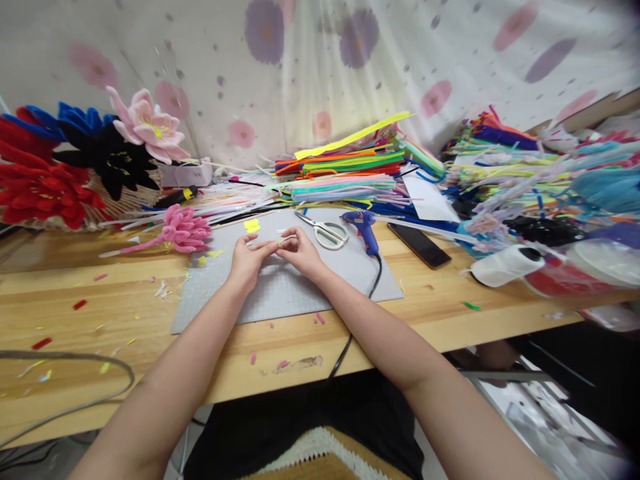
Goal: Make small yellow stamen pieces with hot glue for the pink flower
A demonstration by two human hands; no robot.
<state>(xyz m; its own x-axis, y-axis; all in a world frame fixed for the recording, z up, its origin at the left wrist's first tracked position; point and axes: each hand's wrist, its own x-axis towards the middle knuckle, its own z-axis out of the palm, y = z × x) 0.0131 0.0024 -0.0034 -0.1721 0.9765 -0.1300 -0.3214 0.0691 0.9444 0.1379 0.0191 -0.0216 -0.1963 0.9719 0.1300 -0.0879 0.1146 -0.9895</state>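
Above the grey cutting mat (300, 301), my left hand (249, 259) and my right hand (301, 253) meet fingertip to fingertip. Both pinch at one spot; a tiny yellowish bit seems to show there, too small to name. Just beyond my left hand lie yellow pieces (252, 226), with yellow scraps (203, 260) to its left. White-handled scissors (331, 236) rest on the mat behind my right hand. To their right is a blue glue gun (365, 230), its black cord running toward the table's front edge. A pink fuzzy flower (184, 230) lies at the mat's left edge.
Bundles of coloured pipe cleaners (345, 163) are heaped along the back. A phone (420, 245) and a white bottle-like object (507, 265) lie to the right. Red, black and light pink flowers (150, 125) stand at the left. A grey cable (100, 358) loops at front left.
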